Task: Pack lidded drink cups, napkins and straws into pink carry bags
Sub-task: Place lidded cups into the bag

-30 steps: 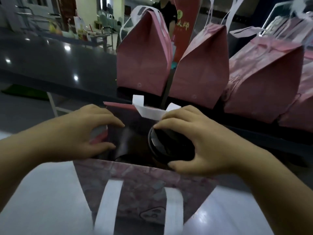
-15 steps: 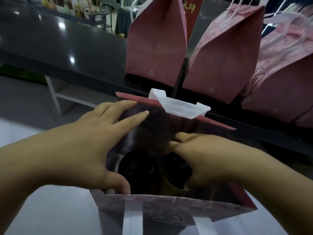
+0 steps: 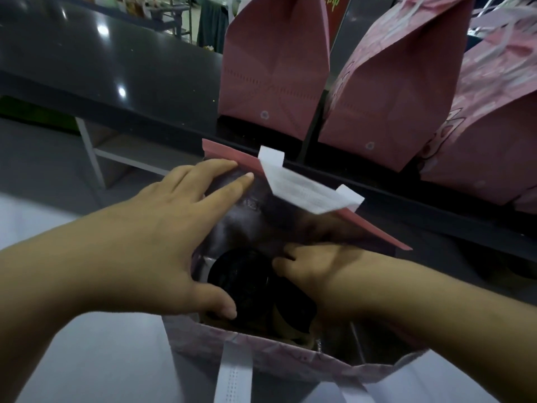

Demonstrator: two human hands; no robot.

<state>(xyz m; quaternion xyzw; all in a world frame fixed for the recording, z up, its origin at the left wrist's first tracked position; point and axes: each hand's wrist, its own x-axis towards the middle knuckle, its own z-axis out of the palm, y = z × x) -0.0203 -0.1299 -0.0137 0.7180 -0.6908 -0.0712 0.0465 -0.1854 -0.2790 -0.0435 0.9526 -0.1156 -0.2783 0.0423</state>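
Note:
An open pink carry bag [image 3: 290, 359] with white handles stands right in front of me on the pale counter. Two black-lidded drink cups sit deep inside it: the left cup [image 3: 238, 277] shows its full lid, the right cup [image 3: 293, 312] is mostly hidden under my right hand. My left hand [image 3: 162, 242] spreads over the bag's left wall, fingers on the inner back panel and thumb at the near rim. My right hand [image 3: 316, 271] is sunk into the bag, fingers curled on the right cup's lid.
Several closed pink bags [image 3: 276, 68] [image 3: 386, 91] [image 3: 488, 123] stand in a row on the raised black counter [image 3: 101, 68] behind. A white shelf frame [image 3: 96, 152] sits below at left. The pale worktop [image 3: 87, 359] spreads around the open bag.
My right hand has sunk deeper into the bag with the second cup, beside the first. My left hand has shifted onto the bag's left wall. The view has tilted down and closer.

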